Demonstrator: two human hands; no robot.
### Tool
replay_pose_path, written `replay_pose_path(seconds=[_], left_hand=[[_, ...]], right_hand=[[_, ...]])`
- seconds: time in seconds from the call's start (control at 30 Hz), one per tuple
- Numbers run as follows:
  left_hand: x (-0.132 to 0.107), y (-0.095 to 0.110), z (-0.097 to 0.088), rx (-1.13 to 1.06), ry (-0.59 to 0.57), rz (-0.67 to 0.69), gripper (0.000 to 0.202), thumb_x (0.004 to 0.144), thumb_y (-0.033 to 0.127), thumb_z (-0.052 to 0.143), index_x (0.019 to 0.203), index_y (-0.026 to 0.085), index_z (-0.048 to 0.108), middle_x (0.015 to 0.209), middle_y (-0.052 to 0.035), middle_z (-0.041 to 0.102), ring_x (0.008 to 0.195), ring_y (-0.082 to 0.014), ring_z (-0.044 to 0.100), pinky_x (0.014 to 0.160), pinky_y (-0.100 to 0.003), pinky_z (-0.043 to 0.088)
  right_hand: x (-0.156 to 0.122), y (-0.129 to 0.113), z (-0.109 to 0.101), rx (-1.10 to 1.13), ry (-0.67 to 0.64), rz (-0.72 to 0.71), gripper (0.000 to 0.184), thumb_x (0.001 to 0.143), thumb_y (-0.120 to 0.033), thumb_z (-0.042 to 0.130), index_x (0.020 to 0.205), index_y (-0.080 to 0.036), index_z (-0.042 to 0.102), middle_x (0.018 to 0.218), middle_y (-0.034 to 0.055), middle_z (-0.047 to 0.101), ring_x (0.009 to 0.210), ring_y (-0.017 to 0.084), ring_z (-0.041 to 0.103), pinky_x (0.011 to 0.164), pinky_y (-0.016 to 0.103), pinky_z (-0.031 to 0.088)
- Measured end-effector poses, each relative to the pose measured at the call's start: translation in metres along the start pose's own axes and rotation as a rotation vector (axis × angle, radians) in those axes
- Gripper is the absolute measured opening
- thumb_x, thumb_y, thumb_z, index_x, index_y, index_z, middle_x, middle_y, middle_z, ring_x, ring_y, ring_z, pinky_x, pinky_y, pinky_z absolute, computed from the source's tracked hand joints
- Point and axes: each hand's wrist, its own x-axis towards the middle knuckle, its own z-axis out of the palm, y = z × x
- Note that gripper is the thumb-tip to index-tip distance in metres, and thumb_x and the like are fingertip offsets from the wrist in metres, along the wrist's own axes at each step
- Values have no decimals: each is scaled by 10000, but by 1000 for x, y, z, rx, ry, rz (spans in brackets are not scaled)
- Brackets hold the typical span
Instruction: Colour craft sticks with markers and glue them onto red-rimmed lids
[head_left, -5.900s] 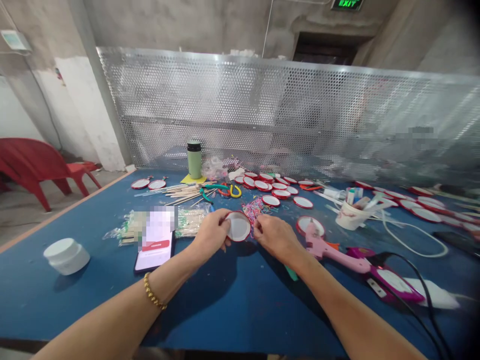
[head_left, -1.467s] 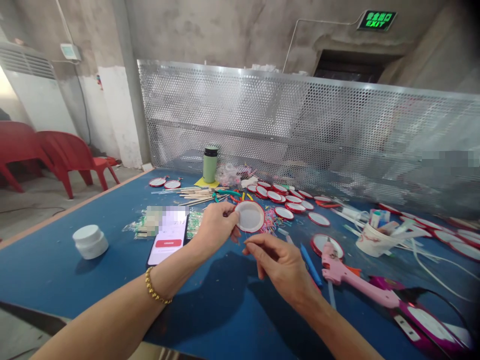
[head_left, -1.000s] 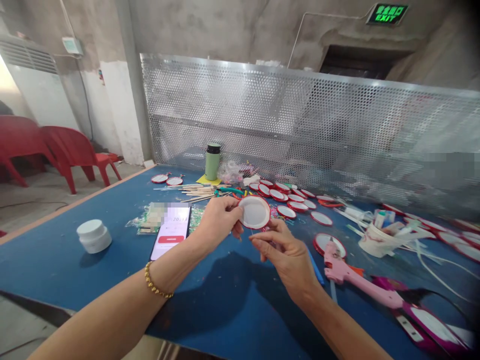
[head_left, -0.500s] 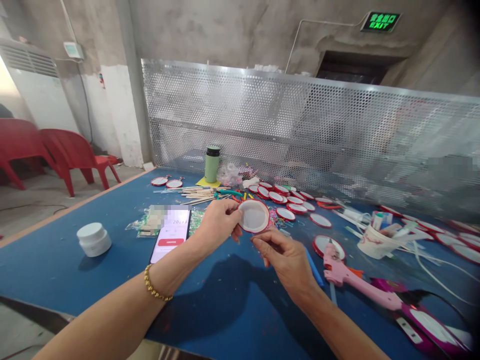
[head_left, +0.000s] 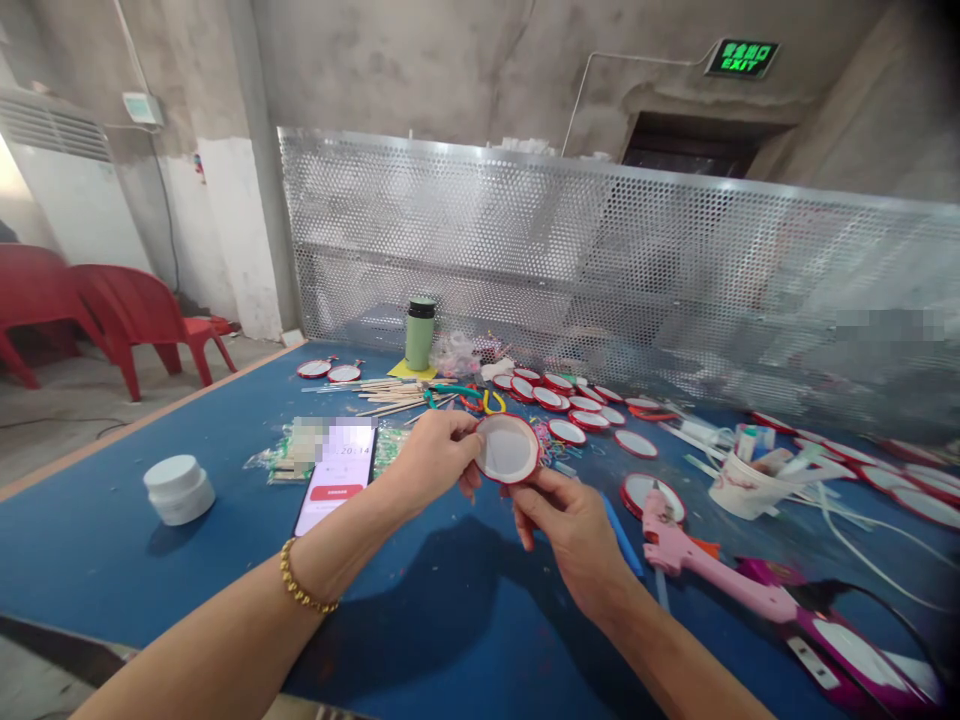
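A small red-rimmed disc (head_left: 508,449), with a pale inner ring and a greyish middle like a little drum, is held up tilted towards me above the table. My left hand (head_left: 442,452) pinches its left edge between thumb and fingers. At the lower right edge, the thumb and fingers of my right hand (head_left: 559,515) are closed on the rim; whether they also hold something small cannot be seen. Behind the disc lie several similar red-rimmed discs (head_left: 568,432). A pink hot glue gun (head_left: 720,575) lies right of my right hand, its nozzle over another disc (head_left: 636,492).
A phone (head_left: 339,475) and bagged green-and-tan pieces (head_left: 281,458) lie near my left forearm. Beyond are wooden sticks (head_left: 401,392), teal-handled pliers (head_left: 448,391) and a green bottle (head_left: 420,335). A white jar (head_left: 178,490) stands left, a cup of tools (head_left: 742,485) right. Perforated metal panel (head_left: 465,240) behind.
My right hand has come up against the disc's lower edge, where before its fingers were pinched just below it. The disc stays in my left hand. The view has shifted slightly.
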Motion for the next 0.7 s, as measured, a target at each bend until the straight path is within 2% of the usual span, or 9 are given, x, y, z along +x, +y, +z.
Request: replay_pose_path(seconds=[0.1, 0.17, 0.23, 0.33, 0.47, 0.6, 0.7], left_hand=[[-1, 1, 0, -7, -25, -5, 194, 794, 93, 468, 621, 172, 507, 463, 34, 563, 390, -93, 543, 388, -184, 457], [-1, 2, 0, 30, -30, 0, 186, 796, 99, 467, 632, 173, 518, 460, 38, 557, 383, -96, 540, 380, -185, 453], [-2, 1, -1, 103, -38, -1, 184, 791, 97, 465, 639, 174, 534, 450, 43, 549, 373, -97, 536, 371, -180, 441], [-2, -1, 1, 206, -105, -18, 176, 790, 106, 469, 662, 175, 568, 438, 44, 548, 358, -100, 532, 356, -172, 415], [-4, -4, 5, 189, -194, -48, 154, 806, 136, 473, 752, 164, 615, 453, 36, 556, 370, -116, 539, 362, -193, 437], [-4, 0, 3, 131, -255, -49, 209, 879, 279, 479, 790, 155, 622, 516, 15, 582, 412, -119, 552, 363, -200, 433], [-4, 4, 2, 117, -201, -18, 307, 921, 379, 438, 773, 164, 598, 510, 15, 575, 408, -117, 539, 344, -194, 407]], right_hand=[[0, -2, -3, 264, -81, 106, 132, 731, -280, 683, 791, -166, 652, 688, -11, 592, 465, 69, 430, 404, 206, 366], [1, -4, -6, 313, -58, 116, 144, 722, -243, 663, 844, -170, 640, 688, -15, 588, 462, 69, 435, 390, 197, 363], [2, -5, -10, 261, 30, 67, 184, 760, -267, 631, 923, -181, 632, 644, -24, 573, 471, 89, 476, 395, 198, 387], [2, -6, -15, 63, 144, -30, 283, 853, -402, 571, 1054, -206, 609, 600, -27, 576, 494, 133, 550, 400, 216, 433], [0, -6, -15, -195, 39, -25, 361, 852, -498, 598, 1072, -211, 604, 499, -62, 534, 379, 115, 494, 343, 206, 406], [-1, -7, -13, -179, -13, 11, 349, 831, -522, 610, 958, -196, 611, 465, -71, 532, 340, 103, 478, 328, 197, 408], [-1, -7, -14, -134, -19, 34, 346, 820, -518, 621, 935, -192, 602, 455, -74, 538, 339, 103, 488, 330, 192, 412]])
